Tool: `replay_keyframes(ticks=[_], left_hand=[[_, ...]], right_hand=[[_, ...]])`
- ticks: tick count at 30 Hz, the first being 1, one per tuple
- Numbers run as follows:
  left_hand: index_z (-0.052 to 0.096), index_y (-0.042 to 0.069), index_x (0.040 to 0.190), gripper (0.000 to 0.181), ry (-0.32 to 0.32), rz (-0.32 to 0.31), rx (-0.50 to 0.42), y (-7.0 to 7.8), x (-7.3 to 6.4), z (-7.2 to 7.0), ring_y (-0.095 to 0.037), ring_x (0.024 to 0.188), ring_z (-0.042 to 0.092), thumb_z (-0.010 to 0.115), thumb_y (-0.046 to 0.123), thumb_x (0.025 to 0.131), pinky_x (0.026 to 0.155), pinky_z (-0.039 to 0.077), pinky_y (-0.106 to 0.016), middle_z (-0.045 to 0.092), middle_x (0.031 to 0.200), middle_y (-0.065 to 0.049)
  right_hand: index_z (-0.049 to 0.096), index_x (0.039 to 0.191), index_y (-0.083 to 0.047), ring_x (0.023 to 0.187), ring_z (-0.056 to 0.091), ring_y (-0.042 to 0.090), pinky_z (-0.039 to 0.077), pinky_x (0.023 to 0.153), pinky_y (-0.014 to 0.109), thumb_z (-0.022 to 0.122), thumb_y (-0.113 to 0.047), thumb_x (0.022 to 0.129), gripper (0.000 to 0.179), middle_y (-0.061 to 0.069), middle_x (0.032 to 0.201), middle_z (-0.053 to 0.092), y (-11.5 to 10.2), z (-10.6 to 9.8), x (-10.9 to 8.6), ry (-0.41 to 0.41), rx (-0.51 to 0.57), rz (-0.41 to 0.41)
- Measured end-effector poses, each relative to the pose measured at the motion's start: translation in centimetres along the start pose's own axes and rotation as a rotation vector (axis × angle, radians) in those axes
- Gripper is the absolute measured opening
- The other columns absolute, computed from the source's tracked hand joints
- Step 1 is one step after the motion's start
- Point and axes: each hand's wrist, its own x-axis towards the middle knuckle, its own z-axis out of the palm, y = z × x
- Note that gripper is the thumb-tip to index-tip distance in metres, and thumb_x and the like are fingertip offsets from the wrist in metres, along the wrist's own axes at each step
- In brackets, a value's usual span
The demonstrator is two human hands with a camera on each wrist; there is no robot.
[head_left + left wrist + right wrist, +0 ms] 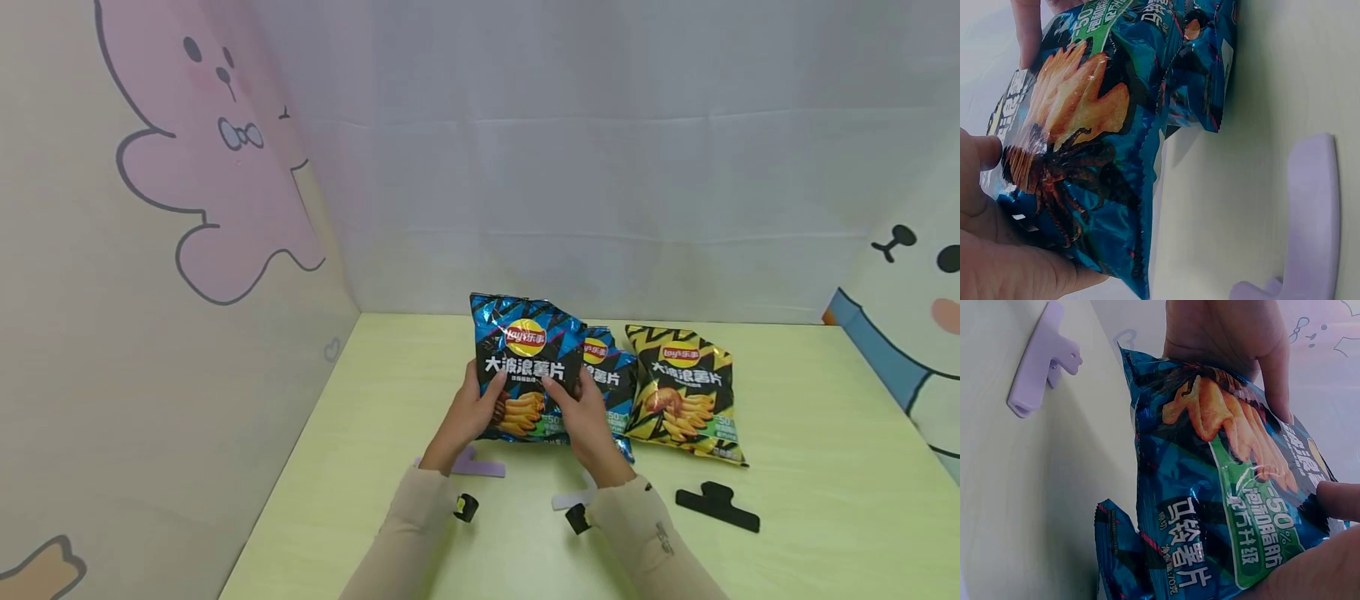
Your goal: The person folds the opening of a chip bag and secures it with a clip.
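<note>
Both hands hold a blue Lay's chip bag (525, 367) upright above the table. My left hand (474, 410) grips its left side, thumb on the printed front. On the opposite side my right hand (583, 414) grips it the same way; fingers behind the bag are mostly hidden. In the left wrist view the bag (1085, 125) shows its chip and squid picture, and in the right wrist view the bag (1210, 481) fills the middle. Partly covered by it, a second blue chip bag (615, 379) lies behind. A yellow Lay's chip bag (684, 392) lies to the right.
A purple clip (478, 468) lies below the left forearm's inner side, and a pale clip (567, 501) is partly hidden by the right wrist. A black clip (717, 505) lies at the right on the pale yellow table (825, 400). A white curtain (600, 167) stands behind.
</note>
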Motion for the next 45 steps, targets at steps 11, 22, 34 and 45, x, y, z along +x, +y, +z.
replay_keyframes(ticks=[11, 22, 34, 45], left_hand=[[0.021, 0.009, 0.166, 0.072, -0.033, -0.008, -0.031, -0.4, -0.6, 0.2, -0.041, 0.129, 0.061, 0.049, 0.049, 0.113, 0.111, 0.046, -0.064, 0.055, 0.148, -0.025], [0.023, 0.01, 0.166, 0.067, -0.052, -0.023, -0.065, -0.8, -0.9, 1.0, -0.04, 0.129, 0.06, 0.049, 0.044, 0.113, 0.111, 0.046, -0.064, 0.056, 0.148, -0.024], [0.025, 0.01, 0.165, 0.069, -0.06, -0.062, -0.049, -1.0, -1.4, 1.6, -0.041, 0.132, 0.058, 0.05, 0.047, 0.113, 0.113, 0.044, -0.064, 0.055, 0.149, -0.023], [0.024, 0.01, 0.166, 0.07, -0.066, -0.051, -0.02, -1.4, -1.7, 1.8, -0.041, 0.131, 0.06, 0.05, 0.046, 0.112, 0.112, 0.045, -0.065, 0.055, 0.15, -0.023]], right_hand=[[0.031, 0.163, -0.002, 0.151, 0.04, 0.039, 0.032, 0.125, 0.056, 0.06, -0.017, 0.111, 0.062, 0.023, 0.164, 0.041, 0.5, -0.6, -0.9, 0.002, -0.01, -0.02], [0.034, 0.157, 0.002, 0.147, 0.044, 0.04, 0.035, 0.122, 0.055, 0.058, -0.014, 0.111, 0.054, 0.027, 0.159, 0.046, 1.0, -1.5, -1.7, -0.004, -0.007, -0.027], [0.041, 0.151, 0.001, 0.138, 0.05, 0.033, 0.041, 0.116, 0.046, 0.058, -0.015, 0.111, 0.047, 0.025, 0.155, 0.05, 1.9, -2.2, -2.2, 0.012, -0.037, -0.001], [0.033, 0.162, -0.001, 0.15, 0.042, 0.039, 0.032, 0.124, 0.056, 0.061, -0.014, 0.11, 0.06, 0.026, 0.161, 0.044, 2.8, -2.9, -2.4, -0.01, -0.035, 0.007]])
